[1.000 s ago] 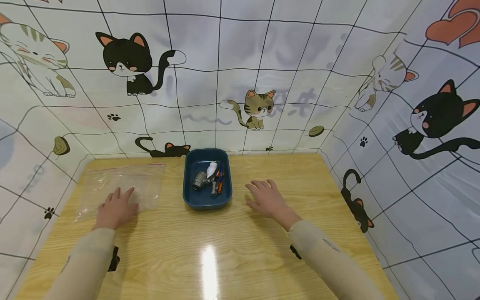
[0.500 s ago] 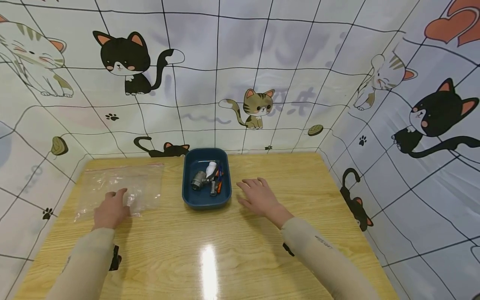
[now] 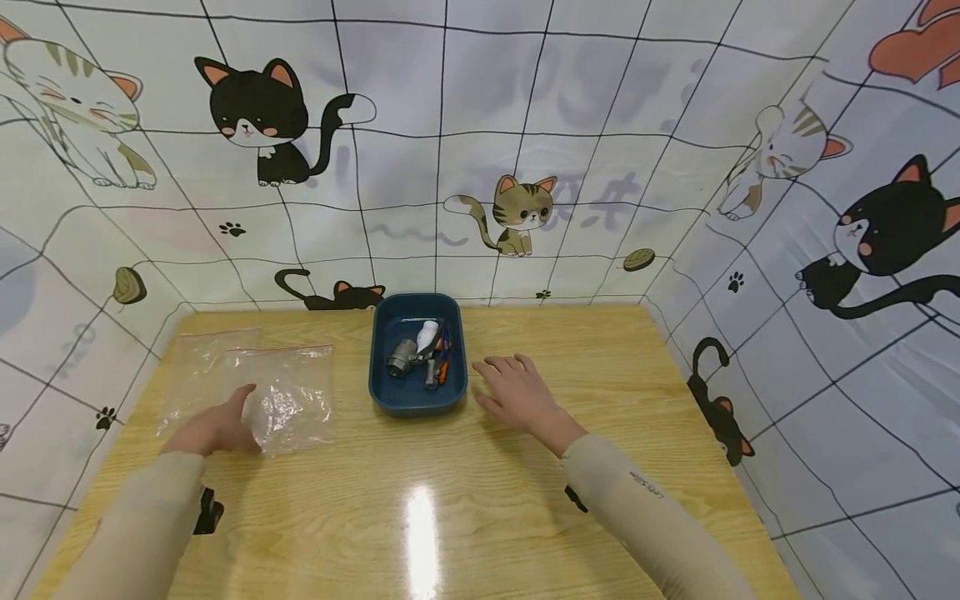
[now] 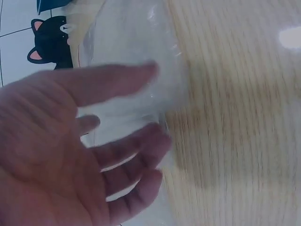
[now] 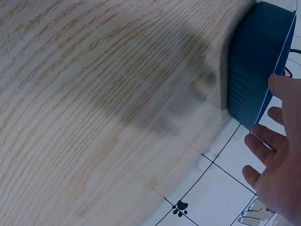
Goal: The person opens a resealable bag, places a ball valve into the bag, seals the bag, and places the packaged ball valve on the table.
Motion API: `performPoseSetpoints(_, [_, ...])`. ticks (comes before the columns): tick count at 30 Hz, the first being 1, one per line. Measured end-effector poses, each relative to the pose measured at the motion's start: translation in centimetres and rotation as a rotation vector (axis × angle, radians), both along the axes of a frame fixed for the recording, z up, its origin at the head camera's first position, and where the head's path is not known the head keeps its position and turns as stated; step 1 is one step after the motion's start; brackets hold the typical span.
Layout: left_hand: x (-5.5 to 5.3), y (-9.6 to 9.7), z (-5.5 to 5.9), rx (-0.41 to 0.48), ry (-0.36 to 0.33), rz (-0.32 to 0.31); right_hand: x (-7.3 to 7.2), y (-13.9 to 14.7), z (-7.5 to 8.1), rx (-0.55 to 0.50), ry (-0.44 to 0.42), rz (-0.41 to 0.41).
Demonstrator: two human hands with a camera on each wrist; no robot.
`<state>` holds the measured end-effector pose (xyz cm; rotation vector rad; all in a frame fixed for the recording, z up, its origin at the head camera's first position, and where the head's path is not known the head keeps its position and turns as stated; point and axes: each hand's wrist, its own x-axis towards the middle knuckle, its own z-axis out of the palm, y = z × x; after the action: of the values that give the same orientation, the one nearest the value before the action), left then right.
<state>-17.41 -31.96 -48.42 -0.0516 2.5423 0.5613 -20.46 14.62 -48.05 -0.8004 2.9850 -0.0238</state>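
The arranging of the front plastic bag (image 3: 296,400) seems to be the step in hand; it is laid on the table (image 3: 337,517), apparently partly over the rear plastic bag (image 3: 198,358). The left hand (image 3: 213,425) is placed at its left side, with thumb stretched and fingers loosely bent, and no film is seen pinched. If a bag is to be lifted, its thin edge would need to be taken between thumb and finger. The right hand (image 3: 517,392) is held relaxed, nothing gripped, just beside the blue tray (image 3: 416,410); whether it is touched cannot be told. In the tray, a grey metal fitting (image 3: 402,358) is recognised, but the small pieces (image 3: 431,375) are hard to name. The front bag's near left corner is hidden by the left hand, which is blurred in the left wrist view.
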Motion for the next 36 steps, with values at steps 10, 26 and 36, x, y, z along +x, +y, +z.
performPoseSetpoints(10, [-2.2,1.3,-1.9,-0.097,0.211,0.102,-0.1,-0.1,-0.4,0.01,0.001,0.01])
performPoseSetpoints(26, [-4.4,1.7,-3.6,0.13,0.295,0.322,0.3,-0.6,-1.0,0.013,-0.002,0.011])
performPoseSetpoints(36, [-4.9,2.6,-2.6,0.223,0.346,0.2,0.3,0.1,-1.5,0.014,0.001,-0.01])
